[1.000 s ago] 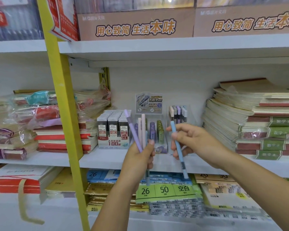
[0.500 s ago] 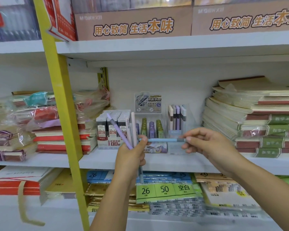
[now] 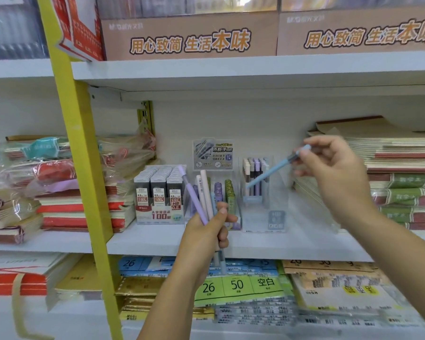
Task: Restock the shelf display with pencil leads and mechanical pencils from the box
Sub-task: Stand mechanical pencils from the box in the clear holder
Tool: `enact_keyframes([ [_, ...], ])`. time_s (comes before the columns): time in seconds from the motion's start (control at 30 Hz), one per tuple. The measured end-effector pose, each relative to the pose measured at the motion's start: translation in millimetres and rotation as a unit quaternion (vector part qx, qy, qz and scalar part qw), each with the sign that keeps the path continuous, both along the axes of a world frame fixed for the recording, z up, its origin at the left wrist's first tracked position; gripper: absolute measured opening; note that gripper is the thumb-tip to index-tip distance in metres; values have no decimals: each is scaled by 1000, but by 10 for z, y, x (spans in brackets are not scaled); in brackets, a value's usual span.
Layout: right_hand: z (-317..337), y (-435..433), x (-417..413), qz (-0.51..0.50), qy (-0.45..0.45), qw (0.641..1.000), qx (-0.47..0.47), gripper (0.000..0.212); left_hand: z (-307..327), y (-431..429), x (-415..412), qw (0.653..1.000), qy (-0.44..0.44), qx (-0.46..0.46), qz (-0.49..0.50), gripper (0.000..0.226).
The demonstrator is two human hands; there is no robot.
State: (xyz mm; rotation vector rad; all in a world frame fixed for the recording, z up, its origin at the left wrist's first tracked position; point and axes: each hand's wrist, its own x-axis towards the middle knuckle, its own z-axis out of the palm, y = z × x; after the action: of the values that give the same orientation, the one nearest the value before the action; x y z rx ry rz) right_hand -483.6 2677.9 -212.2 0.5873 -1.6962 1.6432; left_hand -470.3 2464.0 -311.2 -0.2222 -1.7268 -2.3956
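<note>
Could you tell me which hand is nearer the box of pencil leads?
Left. The left hand sits just below-right of the lead box; the right hand is much farther right, higher.

Right hand point(image 3: 336, 175): pinches blue pencil point(image 3: 271, 171) by its upper end, tip slanting down-left over clear holder point(image 3: 265, 212) on shelf point(image 3: 145, 239). Left hand point(image 3: 206, 234): grips bundle of pencils point(image 3: 204, 192), purple and pink, upright. Lead boxes point(image 3: 158, 192) stand left of the holder.

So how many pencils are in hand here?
4 visible: blue pencil in the right hand; purple pencil and two pale pink pencils in the left hand. More may hide there.
</note>
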Motion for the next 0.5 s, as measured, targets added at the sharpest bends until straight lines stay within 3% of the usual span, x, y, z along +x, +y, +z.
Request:
enact_keyframes([
  [0.1, 190, 91, -90, -71, 57, 990, 104, 24, 21, 9, -16, 1000, 12, 1, -15, 11],
  [0.23, 220, 96, -340, -170, 53, 948, 265, 15, 30, 62, -15, 999, 21, -27, -28, 14],
  [0.3, 168, 64, -469, -177, 42, 936, 302, 12, 14, 88, -19, 998, 23, -46, -33, 29],
  [0.4, 64, 22, -626, -174, 30, 925, 336, 11, -16, 98, -34, 998, 18, -57, -31, 22],
  [0.5, -11, -8, -715, -160, 25, 918, 363, 9, -31, 103, -44, 996, 12, -82, -29, 33],
])
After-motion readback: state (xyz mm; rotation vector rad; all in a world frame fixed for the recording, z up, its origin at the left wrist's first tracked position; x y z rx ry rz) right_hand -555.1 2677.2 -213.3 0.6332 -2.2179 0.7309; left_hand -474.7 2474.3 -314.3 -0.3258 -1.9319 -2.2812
